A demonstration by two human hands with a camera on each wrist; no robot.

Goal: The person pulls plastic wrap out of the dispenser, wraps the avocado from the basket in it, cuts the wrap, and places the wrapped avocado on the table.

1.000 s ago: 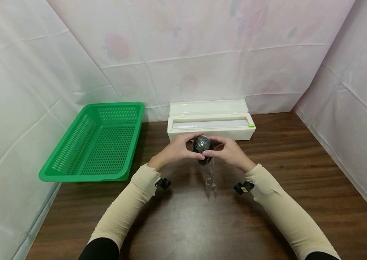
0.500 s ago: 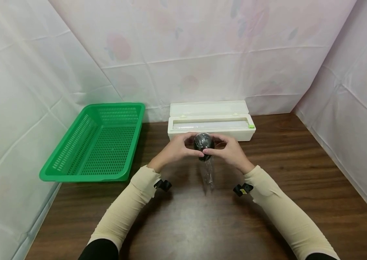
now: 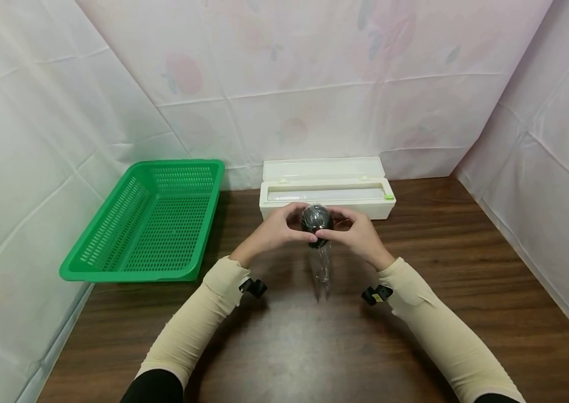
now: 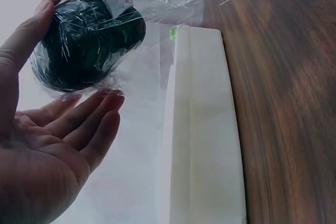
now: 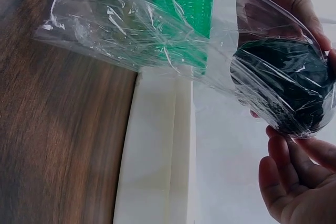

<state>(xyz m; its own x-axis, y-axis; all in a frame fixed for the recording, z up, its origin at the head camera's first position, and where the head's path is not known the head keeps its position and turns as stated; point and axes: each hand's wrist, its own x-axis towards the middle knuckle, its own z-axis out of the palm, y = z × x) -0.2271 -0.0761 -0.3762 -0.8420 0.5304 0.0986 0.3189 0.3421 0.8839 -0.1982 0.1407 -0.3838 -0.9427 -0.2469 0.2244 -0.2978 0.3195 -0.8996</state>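
A dark green, rounded thing [image 3: 316, 218], almost black in the head view, is wrapped in clear cling film; its kind cannot be told. My left hand [image 3: 278, 228] holds it from the left and my right hand [image 3: 357, 232] from the right, thumbs towards me and fingers behind. In the left wrist view the film clings shiny and creased over the dark green thing [image 4: 86, 45]. A loose, crumpled tail of cling film [image 5: 121, 24] trails from it towards me, above the table. Fingers hide part of its sides.
Behind my hands stands a white cling film box [image 3: 327, 210], lid up, a roll inside and a small green slider at its right end. A green plastic basket [image 3: 128, 276] stands at the left on the wooden table [image 3: 294, 347]. Pale cloth hangs behind and on both sides.
Both hands have raised and turned the wrapped dark green thing slightly. The film tail has swung a little to the left. Box and basket stay put.
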